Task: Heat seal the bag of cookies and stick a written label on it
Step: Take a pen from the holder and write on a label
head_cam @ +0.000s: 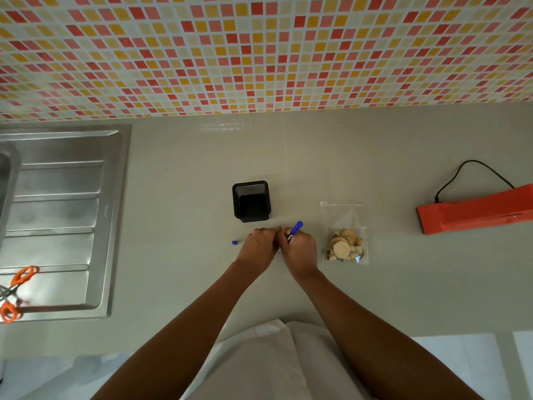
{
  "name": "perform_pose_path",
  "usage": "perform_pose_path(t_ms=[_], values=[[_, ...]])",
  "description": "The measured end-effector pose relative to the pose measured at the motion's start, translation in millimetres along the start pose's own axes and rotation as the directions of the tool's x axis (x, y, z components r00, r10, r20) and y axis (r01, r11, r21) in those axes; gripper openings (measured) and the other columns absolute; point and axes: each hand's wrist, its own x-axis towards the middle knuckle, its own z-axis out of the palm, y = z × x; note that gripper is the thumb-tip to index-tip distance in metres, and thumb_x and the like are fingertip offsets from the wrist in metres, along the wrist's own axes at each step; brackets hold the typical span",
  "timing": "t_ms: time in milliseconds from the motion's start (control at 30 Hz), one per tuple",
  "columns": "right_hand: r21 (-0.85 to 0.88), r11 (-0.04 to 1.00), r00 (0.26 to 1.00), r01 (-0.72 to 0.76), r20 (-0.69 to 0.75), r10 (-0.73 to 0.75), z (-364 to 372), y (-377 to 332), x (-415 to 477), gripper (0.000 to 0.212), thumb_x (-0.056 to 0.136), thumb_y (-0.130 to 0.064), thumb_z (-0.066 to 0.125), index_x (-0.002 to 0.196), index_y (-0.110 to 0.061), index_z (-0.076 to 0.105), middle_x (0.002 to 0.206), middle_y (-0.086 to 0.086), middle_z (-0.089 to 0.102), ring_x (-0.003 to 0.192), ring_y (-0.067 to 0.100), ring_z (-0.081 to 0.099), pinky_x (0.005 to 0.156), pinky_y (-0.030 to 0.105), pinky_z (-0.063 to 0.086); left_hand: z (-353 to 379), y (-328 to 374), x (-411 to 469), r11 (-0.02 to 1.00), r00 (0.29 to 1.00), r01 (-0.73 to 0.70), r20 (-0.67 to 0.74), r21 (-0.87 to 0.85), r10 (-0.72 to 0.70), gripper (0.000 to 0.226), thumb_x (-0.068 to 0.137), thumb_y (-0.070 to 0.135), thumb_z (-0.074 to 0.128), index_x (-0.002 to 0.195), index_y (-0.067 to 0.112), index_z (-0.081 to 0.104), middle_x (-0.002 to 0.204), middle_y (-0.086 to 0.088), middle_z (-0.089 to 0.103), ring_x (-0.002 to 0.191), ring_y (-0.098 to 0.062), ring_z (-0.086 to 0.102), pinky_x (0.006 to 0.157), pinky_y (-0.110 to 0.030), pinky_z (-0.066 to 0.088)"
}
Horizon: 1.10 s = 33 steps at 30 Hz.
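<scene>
A clear plastic bag of cookies (344, 243) lies flat on the grey counter, right of my hands. My right hand (300, 249) is closed around a blue marker (295, 228), its end pointing up and away. My left hand (256, 245) presses down beside it, fingers curled, touching the right hand. Whatever lies under both hands is hidden. The marker's blue cap (234, 242) rests on the counter just left of my left hand. An orange heat sealer (473, 212) with a black cord sits at the far right.
A black mesh pen holder (251, 201) stands just behind my hands. A steel sink drainboard (57, 220) fills the left, with orange-handled scissors (14, 293) on it. A tiled wall rises behind the counter. The counter's front edge is near my body.
</scene>
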Motion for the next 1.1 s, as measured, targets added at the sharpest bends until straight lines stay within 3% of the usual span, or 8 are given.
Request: perform_pose_path(t_ms=[200, 400, 567, 867, 1100], values=[[-0.011, 1.000, 1.000, 0.015, -0.014, -0.016, -3.7, -3.7, 1.8, 0.043, 0.100, -0.035, 0.051, 0.060, -0.019, 0.050, 0.052, 0.004, 0.052, 0.046, 0.015, 0.044, 0.049, 0.013, 0.024, -1.0, -0.2, -0.5, 1.000, 1.000, -0.006, -0.005, 0.017, 0.006, 0.021, 0.098, 0.019, 0.048, 0.099, 0.005, 0.064, 0.101, -0.014, 0.069, 0.092, -0.029, 0.063, 0.078, -0.033, 0.044], [0.002, 1.000, 1.000, -0.022, 0.015, 0.022, -4.4, -4.4, 1.7, 0.043, 0.100, -0.034, 0.051, 0.067, -0.010, 0.062, 0.057, 0.001, 0.051, 0.051, 0.015, 0.046, 0.051, 0.010, 0.021, -1.4, 0.3, -0.2, 0.999, 1.000, -0.006, 0.012, 0.035, 0.005, 0.021, 0.099, 0.019, 0.047, 0.100, 0.006, 0.063, 0.103, -0.014, 0.069, 0.093, -0.028, 0.063, 0.080, -0.034, 0.047], [-0.004, 0.999, 0.998, 0.036, -0.044, -0.037, -5.0, -6.8, 1.0, 0.046, 0.098, -0.041, 0.044, 0.058, -0.020, 0.048, 0.049, -0.002, 0.046, 0.044, 0.013, 0.040, 0.048, 0.012, 0.021, -1.1, 1.4, 0.8, 0.999, 1.000, 0.000, 0.021, 0.033, 0.000, 0.022, 0.099, 0.020, 0.047, 0.102, 0.005, 0.063, 0.104, -0.014, 0.068, 0.094, -0.028, 0.063, 0.082, -0.034, 0.047], [0.004, 0.998, 0.997, 0.063, -0.044, -0.062, -5.1, -4.9, -0.5, 0.042, 0.100, -0.025, 0.056, 0.059, -0.021, 0.045, 0.050, -0.003, 0.042, 0.042, 0.009, 0.035, 0.049, 0.012, 0.023, 0.3, 0.7, 1.4, 0.999, 1.000, 0.010, 0.026, 0.036, -0.011, 0.022, 0.100, 0.023, 0.047, 0.104, 0.007, 0.062, 0.104, -0.013, 0.068, 0.094, -0.026, 0.063, 0.083, -0.033, 0.047], [-0.003, 0.997, 0.996, 0.074, -0.051, -0.074, -7.3, -8.1, -2.7, 0.041, 0.098, -0.028, 0.052, 0.058, -0.021, 0.044, 0.049, -0.004, 0.041, 0.039, 0.002, 0.030, 0.049, 0.012, 0.019, 0.7, -0.8, 0.5, 0.999, 1.000, -0.007, 0.015, 0.040, 0.006, 0.022, 0.100, 0.021, 0.047, 0.104, 0.006, 0.062, 0.104, -0.013, 0.068, 0.095, -0.027, 0.063, 0.082, -0.033, 0.046]])
